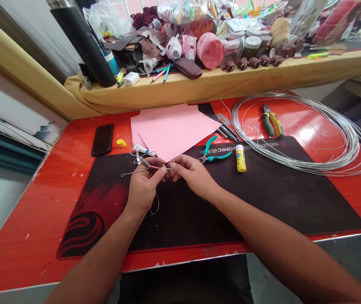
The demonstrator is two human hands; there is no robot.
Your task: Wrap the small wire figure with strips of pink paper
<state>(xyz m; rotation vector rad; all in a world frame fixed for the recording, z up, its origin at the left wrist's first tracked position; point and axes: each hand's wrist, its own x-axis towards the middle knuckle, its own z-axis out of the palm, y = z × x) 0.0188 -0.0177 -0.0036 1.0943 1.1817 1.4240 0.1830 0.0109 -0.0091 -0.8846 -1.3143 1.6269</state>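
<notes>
My left hand (144, 181) is closed around a bent wire figure (141, 160), whose loops and twisted part stick out past the fingers on the left. One thin wire end (155, 207) hangs below that palm. Close beside it, my right hand (189, 171) pinches the same piece near its right end, thumb against forefinger. A narrow pinkish strip shows along the wire between the fingertips; I cannot tell if it is wrapped round. Teal-handled pliers (215, 156) lie open just beyond the right hand. Pink paper sheets (174, 128) lie behind both hands.
On the black desk mat (278, 198) stands a yellow glue stick (240, 158). A large wire coil (351, 135) spreads at the right, with green-yellow pliers (272, 121) inside it. Black cutters (226, 128), a yellow cap (121, 143) and a phone (102, 139) lie around. A cluttered shelf (215, 82) runs behind.
</notes>
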